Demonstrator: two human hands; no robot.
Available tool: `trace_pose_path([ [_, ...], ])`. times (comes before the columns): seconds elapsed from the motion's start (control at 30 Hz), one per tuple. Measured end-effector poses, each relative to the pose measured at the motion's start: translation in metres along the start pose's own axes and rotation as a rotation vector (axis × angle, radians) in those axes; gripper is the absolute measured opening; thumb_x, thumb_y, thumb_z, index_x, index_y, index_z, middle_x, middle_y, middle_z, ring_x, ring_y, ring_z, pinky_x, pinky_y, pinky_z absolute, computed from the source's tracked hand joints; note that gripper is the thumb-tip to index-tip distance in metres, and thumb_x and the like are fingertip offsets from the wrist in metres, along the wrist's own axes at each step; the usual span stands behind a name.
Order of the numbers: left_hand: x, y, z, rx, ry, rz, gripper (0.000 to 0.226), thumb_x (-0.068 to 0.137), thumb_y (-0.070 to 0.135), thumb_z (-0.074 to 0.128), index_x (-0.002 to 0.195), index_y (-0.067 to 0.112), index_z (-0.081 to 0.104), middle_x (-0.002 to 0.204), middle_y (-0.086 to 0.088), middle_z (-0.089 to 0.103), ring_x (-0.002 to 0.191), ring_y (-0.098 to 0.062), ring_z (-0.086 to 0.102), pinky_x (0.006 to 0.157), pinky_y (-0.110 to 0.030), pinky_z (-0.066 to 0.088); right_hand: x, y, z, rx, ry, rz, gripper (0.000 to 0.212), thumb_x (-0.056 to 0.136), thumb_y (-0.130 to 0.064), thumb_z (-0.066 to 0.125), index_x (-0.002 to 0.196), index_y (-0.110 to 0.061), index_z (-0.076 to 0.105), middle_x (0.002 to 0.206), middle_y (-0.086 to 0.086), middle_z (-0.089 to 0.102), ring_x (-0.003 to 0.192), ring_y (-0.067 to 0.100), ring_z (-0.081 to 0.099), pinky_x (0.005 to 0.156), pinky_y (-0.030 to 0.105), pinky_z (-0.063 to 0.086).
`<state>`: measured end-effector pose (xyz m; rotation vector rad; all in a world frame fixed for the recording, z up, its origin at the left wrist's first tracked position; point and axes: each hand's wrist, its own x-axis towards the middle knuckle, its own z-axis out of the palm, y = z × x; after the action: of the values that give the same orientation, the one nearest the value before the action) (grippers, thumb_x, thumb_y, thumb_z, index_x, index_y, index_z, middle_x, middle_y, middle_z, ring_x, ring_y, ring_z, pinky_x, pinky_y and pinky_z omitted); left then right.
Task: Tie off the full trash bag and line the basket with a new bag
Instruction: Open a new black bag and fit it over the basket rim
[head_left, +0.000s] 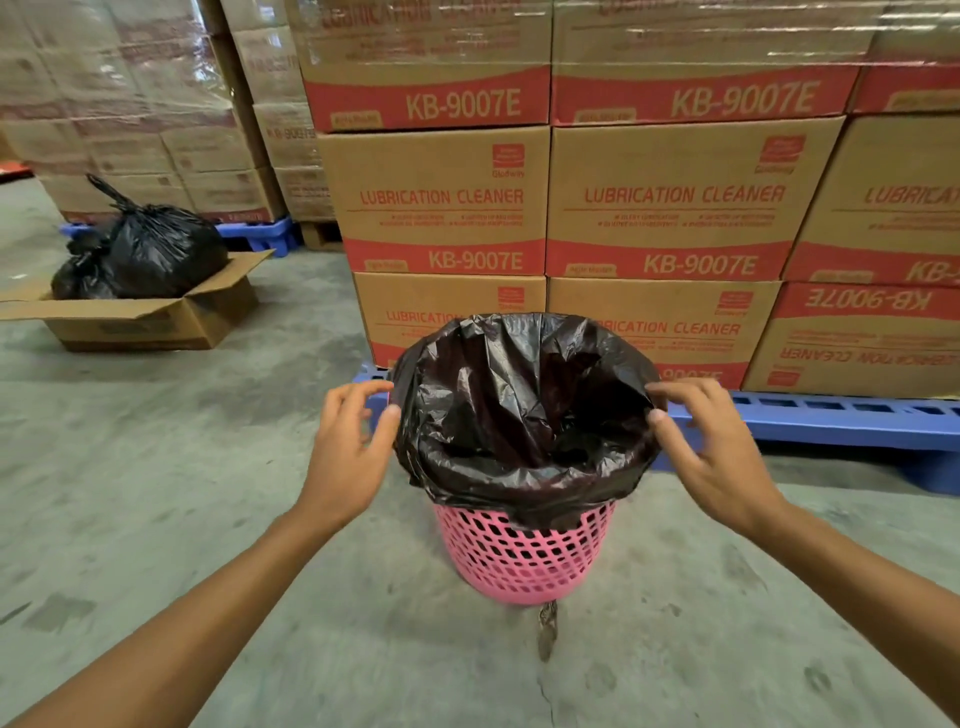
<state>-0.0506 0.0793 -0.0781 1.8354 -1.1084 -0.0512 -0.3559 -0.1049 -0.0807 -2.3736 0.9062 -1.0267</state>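
Observation:
A pink perforated plastic basket (524, 556) stands on the concrete floor in front of me. A new black bag (519, 415) lines it, its mouth wide and its rim folded down over the basket's top edge. My left hand (348, 452) is at the bag's left rim with fingers spread, the thumb just touching the plastic. My right hand (711, 447) is at the right rim, with thumb and forefinger pinching the folded edge. Far left, a tied full black trash bag (161, 249) sits in an open cardboard box (156, 322).
Stacked cardboard cartons (665, 208) labelled Lubrication Cleaner rise directly behind the basket on a blue pallet (841, 421). More shrink-wrapped cartons (130, 104) stand at the back left. A small scrap (547, 623) lies on the floor below the basket.

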Motion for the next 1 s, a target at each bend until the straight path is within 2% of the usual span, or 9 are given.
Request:
trace_pose_path([
  [0.13,0.054,0.016,0.013,-0.316,-0.122,-0.606,0.024,0.098,0.036,0.052,0.110,0.016,0.058,0.096,-0.008,0.066,0.074,-0.018,0.064,0.058,-0.031,0.056,0.050,-0.006,0.014,-0.031,-0.313,0.304,0.064,0.096,-0.051,0.043,0.153,-0.026,0.025,0.164,0.000,0.012,0.150,0.023,0.009,0.121,0.046,0.014],
  [0.33,0.079,-0.021,0.023,-0.133,-0.017,-0.645,0.030,0.084,0.033,0.059,0.064,0.013,0.051,0.072,-0.013,0.063,0.073,-0.035,0.068,0.061,-0.053,0.062,0.060,-0.005,0.033,-0.218,-0.448,0.416,0.074,0.097,-0.049,0.042,0.156,-0.018,0.009,0.164,0.005,-0.012,0.151,0.029,-0.007,0.122,0.045,0.008],
  [0.43,0.070,-0.007,0.022,-0.298,0.034,-0.754,0.024,0.096,0.011,0.053,0.071,0.011,0.051,0.079,-0.017,0.061,0.068,-0.030,0.062,0.061,-0.046,0.061,0.058,-0.003,0.032,-0.205,-0.452,0.427,0.076,0.097,-0.046,0.045,0.156,-0.017,0.007,0.164,0.002,-0.014,0.151,0.026,-0.008,0.122,0.043,0.008],
  [0.53,0.060,-0.015,0.023,-0.408,-0.074,-0.875,0.015,0.093,0.004,0.052,0.082,0.006,0.062,0.079,-0.015,0.067,0.066,-0.028,0.063,0.063,-0.040,0.057,0.057,-0.005,0.031,-0.198,-0.441,0.425,0.078,0.097,-0.044,0.048,0.156,-0.016,0.007,0.164,0.002,-0.014,0.151,0.025,-0.007,0.122,0.042,0.008],
  [0.63,0.072,-0.025,0.023,-0.123,0.024,-0.691,0.013,0.092,0.016,0.048,0.085,0.015,0.059,0.090,-0.012,0.065,0.081,-0.031,0.060,0.080,-0.046,0.055,0.058,-0.005,0.028,-0.202,-0.461,0.436,0.078,0.095,-0.045,0.050,0.156,-0.020,0.007,0.165,0.001,-0.011,0.151,0.026,-0.005,0.122,0.045,0.011],
  [0.73,0.080,0.001,0.023,0.129,0.052,-0.156,0.017,0.098,0.023,0.049,0.111,0.021,0.058,0.118,-0.002,0.060,0.107,-0.020,0.055,0.095,-0.041,0.046,0.064,-0.012,0.025,-0.396,-0.483,0.345,0.074,0.094,-0.056,0.043,0.154,-0.033,0.007,0.165,-0.001,-0.009,0.151,0.027,-0.010,0.121,0.053,0.007],
  [0.83,0.077,0.043,0.029,0.395,-0.368,0.269,0.041,0.096,0.051,0.043,0.133,0.036,0.053,0.141,0.010,0.054,0.135,-0.016,0.043,0.112,-0.046,0.032,0.081,-0.034,0.028,-0.579,-0.570,0.091,0.070,0.090,-0.068,0.034,0.152,-0.043,0.015,0.165,-0.004,-0.011,0.150,0.024,-0.019,0.117,0.060,-0.008],
  [0.93,0.071,0.064,0.048,0.809,-1.018,0.100,0.070,0.087,0.079,0.025,0.145,0.043,0.039,0.159,0.010,0.032,0.150,-0.020,0.016,0.120,-0.054,0.005,0.096,-0.048,0.040,-0.830,-0.955,-0.012,0.068,0.085,-0.076,0.029,0.148,-0.050,0.024,0.165,-0.009,-0.003,0.150,0.023,-0.018,0.107,0.069,-0.023],
  [1.0,0.066,0.071,0.055,0.947,-1.288,-0.130,0.080,0.087,0.078,0.028,0.149,0.027,0.037,0.160,-0.001,0.031,0.148,-0.026,0.024,0.120,-0.047,0.014,0.101,-0.057,0.040,-1.091,-1.237,0.044,0.055,0.092,-0.064,0.025,0.140,-0.042,0.042,0.159,-0.005,0.026,0.150,0.029,0.003,0.104,0.071,-0.025],
])
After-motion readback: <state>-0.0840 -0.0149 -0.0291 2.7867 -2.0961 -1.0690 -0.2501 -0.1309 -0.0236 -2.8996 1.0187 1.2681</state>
